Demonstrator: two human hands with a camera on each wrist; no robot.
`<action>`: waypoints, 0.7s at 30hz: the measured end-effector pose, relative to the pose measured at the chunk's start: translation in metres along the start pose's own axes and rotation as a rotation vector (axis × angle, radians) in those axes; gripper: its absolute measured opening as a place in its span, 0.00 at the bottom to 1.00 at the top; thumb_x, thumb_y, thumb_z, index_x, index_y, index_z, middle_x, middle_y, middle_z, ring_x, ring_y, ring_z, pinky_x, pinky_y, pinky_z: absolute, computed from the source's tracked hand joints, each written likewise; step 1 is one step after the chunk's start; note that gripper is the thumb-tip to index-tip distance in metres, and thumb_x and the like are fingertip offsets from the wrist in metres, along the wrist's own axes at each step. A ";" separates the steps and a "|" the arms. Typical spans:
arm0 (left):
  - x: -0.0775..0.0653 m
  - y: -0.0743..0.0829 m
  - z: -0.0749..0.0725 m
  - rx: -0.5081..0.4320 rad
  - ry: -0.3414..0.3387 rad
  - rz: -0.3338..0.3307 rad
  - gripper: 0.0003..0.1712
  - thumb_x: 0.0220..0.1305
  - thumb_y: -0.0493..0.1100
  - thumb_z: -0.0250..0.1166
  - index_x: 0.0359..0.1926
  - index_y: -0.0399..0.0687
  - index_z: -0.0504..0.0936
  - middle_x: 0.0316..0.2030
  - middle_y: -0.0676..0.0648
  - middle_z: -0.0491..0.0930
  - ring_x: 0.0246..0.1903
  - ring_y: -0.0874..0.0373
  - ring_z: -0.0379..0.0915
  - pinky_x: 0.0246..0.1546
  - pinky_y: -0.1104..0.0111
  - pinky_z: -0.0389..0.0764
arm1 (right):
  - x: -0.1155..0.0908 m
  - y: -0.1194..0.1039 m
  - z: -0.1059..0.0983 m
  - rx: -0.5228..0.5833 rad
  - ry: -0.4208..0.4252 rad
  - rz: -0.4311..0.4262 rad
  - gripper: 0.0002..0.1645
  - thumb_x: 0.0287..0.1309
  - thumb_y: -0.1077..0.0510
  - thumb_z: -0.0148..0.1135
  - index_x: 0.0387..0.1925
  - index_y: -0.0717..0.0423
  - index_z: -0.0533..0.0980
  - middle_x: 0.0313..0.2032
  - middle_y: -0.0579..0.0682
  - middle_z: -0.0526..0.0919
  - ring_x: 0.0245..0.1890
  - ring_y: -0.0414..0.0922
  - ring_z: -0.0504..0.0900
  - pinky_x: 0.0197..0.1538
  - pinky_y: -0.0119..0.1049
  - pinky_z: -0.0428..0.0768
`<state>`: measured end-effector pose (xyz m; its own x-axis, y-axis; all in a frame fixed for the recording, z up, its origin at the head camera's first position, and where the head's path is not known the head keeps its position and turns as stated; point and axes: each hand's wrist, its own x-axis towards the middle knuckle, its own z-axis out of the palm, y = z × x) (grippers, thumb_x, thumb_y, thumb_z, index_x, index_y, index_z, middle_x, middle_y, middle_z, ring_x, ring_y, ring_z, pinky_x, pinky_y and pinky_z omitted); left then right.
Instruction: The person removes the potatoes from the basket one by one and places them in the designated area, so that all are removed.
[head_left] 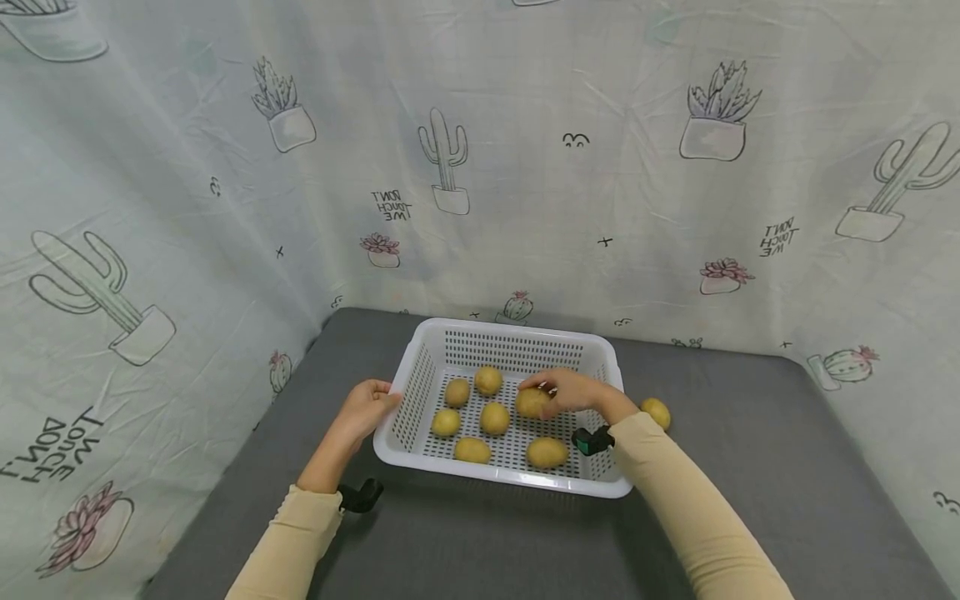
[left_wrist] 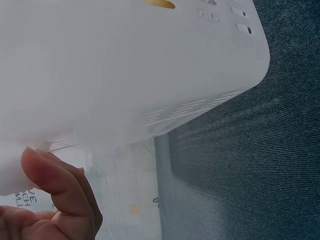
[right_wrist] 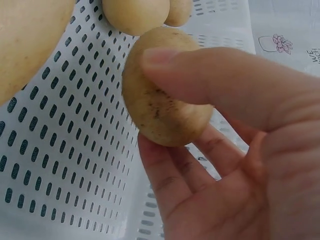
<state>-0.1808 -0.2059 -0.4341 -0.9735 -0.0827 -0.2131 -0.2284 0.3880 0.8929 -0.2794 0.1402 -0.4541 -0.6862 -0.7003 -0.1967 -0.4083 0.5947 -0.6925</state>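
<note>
A white perforated plastic basket (head_left: pixel 495 477) stands on the grey surface with several potatoes (head_left: pixel 493 418) lying spread over its bottom. Its left rim is gripped by my left hand (head_left: pixel 364 408); the left wrist view shows curled fingers (left_wrist: pixel 65 185) at the edge, partly cut off by the frame. Inside the basket, toward the right, my right hand (head_left: pixel 572 392) holds a potato (right_wrist: pixel 165 115) between thumb and fingers. Dark specks mark that potato's skin. Another potato (head_left: pixel 547 452) lies near the front wall, below the right hand.
Outside the basket, one potato (head_left: pixel 656 412) sits on the grey tabletop (head_left: pixel 757 467) to the right, partly behind the right sleeve. A pale curtain (head_left: pixel 525 208) printed with potted cacti hangs behind and along the sides.
</note>
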 end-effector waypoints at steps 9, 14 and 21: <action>0.000 -0.001 0.001 0.003 0.006 0.016 0.19 0.68 0.37 0.54 0.54 0.25 0.68 0.42 0.30 0.79 0.36 0.49 0.81 0.34 0.62 0.79 | -0.001 0.001 -0.001 0.075 0.099 -0.073 0.35 0.48 0.63 0.67 0.61 0.60 0.70 0.58 0.56 0.74 0.53 0.51 0.74 0.56 0.49 0.73; -0.001 0.000 0.001 0.006 0.006 0.014 0.19 0.68 0.37 0.54 0.54 0.25 0.68 0.41 0.30 0.80 0.34 0.51 0.81 0.34 0.62 0.80 | -0.005 -0.004 -0.003 0.096 0.212 -0.090 0.34 0.49 0.64 0.67 0.61 0.61 0.70 0.57 0.58 0.75 0.52 0.52 0.74 0.52 0.46 0.74; -0.002 0.000 0.001 0.004 0.003 0.010 0.20 0.68 0.38 0.54 0.54 0.26 0.68 0.41 0.31 0.80 0.34 0.52 0.81 0.34 0.61 0.80 | -0.021 -0.036 -0.012 0.154 0.325 -0.116 0.33 0.52 0.68 0.64 0.61 0.70 0.67 0.55 0.67 0.74 0.50 0.59 0.75 0.51 0.51 0.75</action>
<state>-0.1790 -0.2047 -0.4344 -0.9757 -0.0815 -0.2034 -0.2190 0.3925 0.8933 -0.2573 0.1383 -0.4172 -0.8061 -0.5829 0.1027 -0.4163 0.4351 -0.7984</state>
